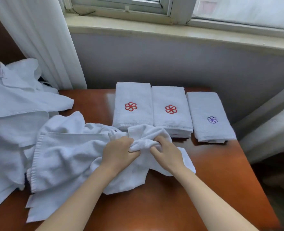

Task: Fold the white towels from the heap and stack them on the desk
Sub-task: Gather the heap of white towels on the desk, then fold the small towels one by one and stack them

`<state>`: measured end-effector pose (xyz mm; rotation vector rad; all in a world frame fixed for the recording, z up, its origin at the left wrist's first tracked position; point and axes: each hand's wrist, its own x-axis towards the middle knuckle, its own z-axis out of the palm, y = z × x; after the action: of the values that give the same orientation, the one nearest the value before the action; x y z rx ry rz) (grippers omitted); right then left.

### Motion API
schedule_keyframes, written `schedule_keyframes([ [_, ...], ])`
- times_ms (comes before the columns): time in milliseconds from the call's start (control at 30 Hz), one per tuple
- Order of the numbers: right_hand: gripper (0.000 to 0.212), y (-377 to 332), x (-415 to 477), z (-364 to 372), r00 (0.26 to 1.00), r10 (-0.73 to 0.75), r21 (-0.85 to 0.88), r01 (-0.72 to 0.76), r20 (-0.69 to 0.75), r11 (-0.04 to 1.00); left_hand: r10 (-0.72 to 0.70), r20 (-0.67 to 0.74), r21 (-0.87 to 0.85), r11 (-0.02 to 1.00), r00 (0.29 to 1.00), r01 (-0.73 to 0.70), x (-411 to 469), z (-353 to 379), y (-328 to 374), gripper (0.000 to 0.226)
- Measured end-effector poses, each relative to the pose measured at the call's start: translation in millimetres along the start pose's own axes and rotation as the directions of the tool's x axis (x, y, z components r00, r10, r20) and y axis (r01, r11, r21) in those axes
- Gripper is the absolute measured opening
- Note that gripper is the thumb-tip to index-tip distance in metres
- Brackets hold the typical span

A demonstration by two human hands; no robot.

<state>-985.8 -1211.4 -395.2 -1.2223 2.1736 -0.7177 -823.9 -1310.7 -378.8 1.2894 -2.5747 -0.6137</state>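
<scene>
Gripping now: the left hand (119, 152) and the right hand (165, 153) are both closed on a bunched ridge of the crumpled towel (66, 155). Their fingers curl into the cloth, and the hands are close together with the ridge between them.
Towel being worked: it lies rumpled on the bench (213, 184) in front of the person, with its ribbed hem showing at the left. Its left side touches the heap.
Heap: the heap (12, 114) of loose white towels covers the bench's left end, beside the curtain (37, 39).
Folded: three stacks sit side by side along the far edge. The left stack (133, 95) and the middle stack (169, 95) have red emblems and touch each other. The right stack (206, 105) has a purple emblem and sits just apart.
How it will handle: the towel looks light, soft and limp. It should sag wherever it is unsupported and grip easily rather than slip, and it is not fragile.
Where to take hold: the corners or the hem look best, pinched with the hands spread apart, so the cloth can be pulled flat. A hold on the middle bunch would only drag the wrinkles along.
Stage: the person appears to be finding an edge, and this towel is not yet folded.
Risk: the bunched cloth lies against the near edges of the left and middle stacks and could pull them askew.
</scene>
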Motion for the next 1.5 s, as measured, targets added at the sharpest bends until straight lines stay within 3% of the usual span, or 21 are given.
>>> schedule_keyframes([
  [200, 0.021, 26.5, 6.7, 35.8, 0.953, -0.144, -0.020, 0.144, -0.265, 0.989, 0.176, -0.331, -0.018, 0.981, 0.927, -0.193, -7.8, 41.2, -20.7, 0.024],
  [367, 0.027, 37.8, 6.6, 45.0, 0.909, -0.254, -0.075, 0.243, -0.329, 0.967, 0.189, -0.460, -0.046, 0.971, 0.868, -0.235, -15.1, 59.5, -28.1, 0.020],
  [433, 0.022, 42.1, 1.8, 45.3, 0.922, -0.260, -0.066, 0.252, -0.285, 0.965, 0.237, -0.443, -0.046, 0.957, 0.864, -0.286, -22.4, 60.7, -27.5, 0.031],
  [533, 0.021, 51.6, -20.1, 47.9, 0.937, -0.281, -0.052, 0.276, -0.210, 0.960, 0.259, -0.342, 0.003, 0.962, 0.903, -0.275, -45.8, 59.6, -22.8, 0.027],
  [633, 0.040, 58.3, -57.8, 49.7, 0.948, -0.280, -0.003, 0.283, -0.151, 0.959, 0.231, -0.270, 0.068, 0.973, 0.935, -0.221, -84.7, 59.8, -15.5, 0.016],
  [733, 0.040, 63.4, -92.9, 49.5, 0.947, -0.317, -0.015, 0.316, -0.048, 0.949, 0.228, -0.188, 0.086, 0.973, 0.955, -0.216, -121.1, 61.1, -15.2, 0.036],
  [833, 0.032, 60.4, -118.7, 39.7, 0.942, -0.335, -0.044, 0.336, 0.028, 0.941, 0.121, -0.024, -0.053, 0.991, 0.992, -0.122, -135.3, 52.0, -12.8, 0.071],
  [933, 0.029, 48.8, -129.9, 21.3, 0.918, -0.367, -0.108, 0.354, -0.147, 0.929, 0.035, -0.019, -0.120, 0.992, 0.999, -0.037, -125.6, 43.4, -1.2, 0.083],
  [1033, 0.016, 34.1, -123.3, 5.0, 0.824, -0.379, -0.089, 0.378, -0.421, 0.921, -0.056, -0.165, -0.032, 0.998, 0.985, 0.052, -107.6, 42.6, 6.1, 0.054],
  [1100, 0.018, 23.4, -109.4, -0.7, 0.800, -0.372, -0.105, 0.368, -0.470, 0.924, -0.126, -0.150, 0.027, 0.991, 0.981, 0.131, -95.2, 43.2, 8.7, 0.046],
  [1233, 0.025, 5.8, -62.8, 5.4, 0.895, -0.383, -0.169, 0.351, -0.229, 0.921, -0.188, -0.025, 0.085, 0.978, 0.982, 0.190, -74.4, 57.3, 5.5, 0.049],
  [1333, 0.027, 4.9, -31.9, 14.6, 0.967, -0.253, -0.030, 0.253, -0.011, 0.967, -0.098, -0.031, -0.131, 0.987, 0.995, 0.093, -70.3, 72.6, -5.3, 0.019],
  [1500, 0.031, 17.6, -3.1, 18.7, 0.983, -0.177, -0.004, 0.177, 0.041, 0.984, 0.031, -0.073, -0.321, 0.945, 0.997, -0.053, -62.1, 82.7, -14.3, 0.013],
])
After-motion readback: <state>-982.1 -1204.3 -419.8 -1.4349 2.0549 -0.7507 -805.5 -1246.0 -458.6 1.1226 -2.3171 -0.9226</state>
